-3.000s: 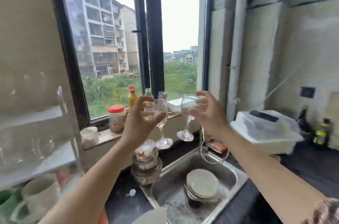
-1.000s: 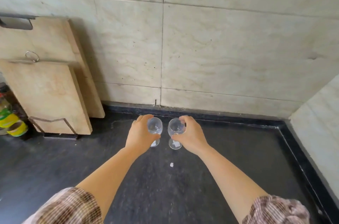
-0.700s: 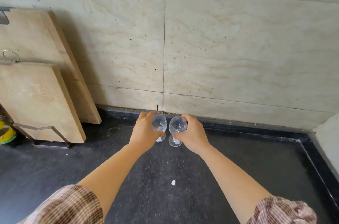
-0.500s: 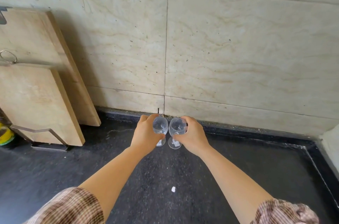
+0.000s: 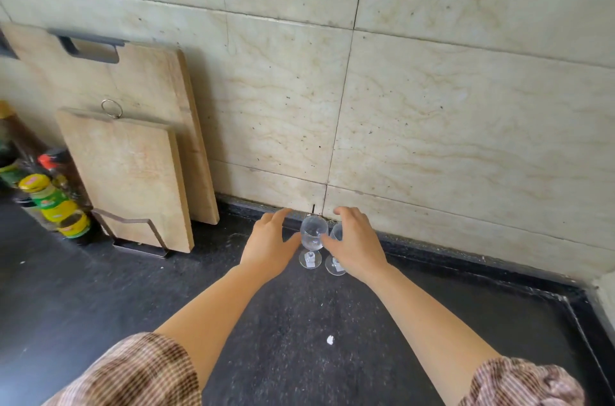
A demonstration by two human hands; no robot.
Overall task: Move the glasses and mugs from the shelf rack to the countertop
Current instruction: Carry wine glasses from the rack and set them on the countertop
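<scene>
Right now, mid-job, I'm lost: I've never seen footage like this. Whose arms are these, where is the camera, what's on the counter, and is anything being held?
There is no machine here. The arms belong to a person wearing a wide-angle camera on the head, so you look forward and down along both forearms. The left hand and right hand are open, fingers spread beside two clear stemmed wine glasses: the left glass and the right glass, partly hidden by the right hand. Both stand upright on the black speckled stone countertop, close to the beige tiled wall. Nothing appears gripped. Further left, two pale wooden cutting boards lean on the wall, with condiment bottles beside them.
</scene>
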